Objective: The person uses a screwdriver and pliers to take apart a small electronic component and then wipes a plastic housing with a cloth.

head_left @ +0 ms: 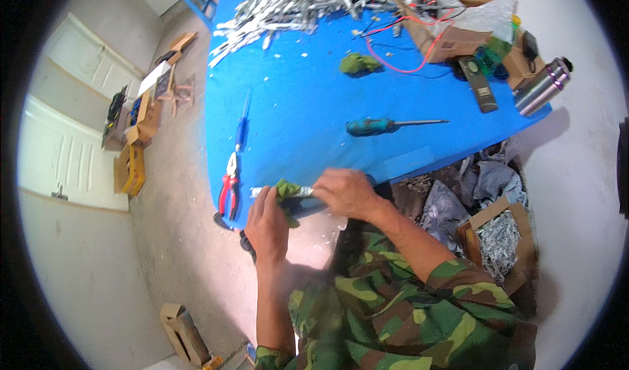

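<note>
Holding a silvery strip are both hands.

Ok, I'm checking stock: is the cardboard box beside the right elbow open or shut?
The box is open: silvery strips show inside.

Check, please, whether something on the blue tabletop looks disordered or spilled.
The silvery strips at the far end look untidy: they lie jumbled in a heap, with small pale scraps scattered nearby.

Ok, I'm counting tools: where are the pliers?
Head view: the pliers lie on the blue table, at left, just below the slim blue screwdriver, beside the left hand.
</note>
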The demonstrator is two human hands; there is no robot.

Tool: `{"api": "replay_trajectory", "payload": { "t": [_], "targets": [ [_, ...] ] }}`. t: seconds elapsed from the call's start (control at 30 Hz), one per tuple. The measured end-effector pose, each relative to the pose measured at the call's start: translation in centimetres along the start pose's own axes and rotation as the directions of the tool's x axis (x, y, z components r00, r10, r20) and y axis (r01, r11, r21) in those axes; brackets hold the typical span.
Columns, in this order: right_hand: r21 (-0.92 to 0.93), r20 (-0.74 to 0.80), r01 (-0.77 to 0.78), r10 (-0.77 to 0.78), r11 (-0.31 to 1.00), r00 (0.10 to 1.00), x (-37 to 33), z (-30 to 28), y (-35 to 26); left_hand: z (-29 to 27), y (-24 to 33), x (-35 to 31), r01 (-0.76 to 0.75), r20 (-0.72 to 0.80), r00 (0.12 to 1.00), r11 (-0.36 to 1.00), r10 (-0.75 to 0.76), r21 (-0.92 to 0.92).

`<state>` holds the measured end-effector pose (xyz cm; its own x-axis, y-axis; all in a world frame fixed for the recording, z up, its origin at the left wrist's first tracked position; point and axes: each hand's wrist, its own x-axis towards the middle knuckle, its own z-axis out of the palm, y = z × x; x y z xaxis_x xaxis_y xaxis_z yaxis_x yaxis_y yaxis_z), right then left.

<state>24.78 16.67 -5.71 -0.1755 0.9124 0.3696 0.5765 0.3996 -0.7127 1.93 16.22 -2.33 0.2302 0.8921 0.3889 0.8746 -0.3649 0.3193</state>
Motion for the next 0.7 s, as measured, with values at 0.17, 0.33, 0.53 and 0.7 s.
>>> {"api": "replay_trajectory", "payload": {
  "t": [0.17,0.33,0.53,0.7],
  "targets": [
    [0.018,-0.017,-0.017,0.017,1.000,1.000,0.1,-0.3,-0.5,-0.2,-1.2,-0.1,0.019,-0.081,0.997,1.000,-0.020,-0.004],
    [0.037,-0.054,0.007,-0.005,0.999,0.999,0.3,-0.1,-0.7,-1.1,1.9,0.0,0.004,-0.070,0.998,0.998,-0.008,-0.062],
    [-0.015,-0.059,0.015,-0.015,1.000,0.998,0.1,0.1,-0.2,1.4,4.5,-0.9,-0.077,-0.013,0.997,0.996,0.077,-0.049],
    [0.015,-0.038,0.005,-0.005,1.000,0.999,0.3,-0.3,-0.5,1.1,1.4,-0.2,-0.039,-0.024,0.999,0.999,0.040,0.026]
  ]
}}
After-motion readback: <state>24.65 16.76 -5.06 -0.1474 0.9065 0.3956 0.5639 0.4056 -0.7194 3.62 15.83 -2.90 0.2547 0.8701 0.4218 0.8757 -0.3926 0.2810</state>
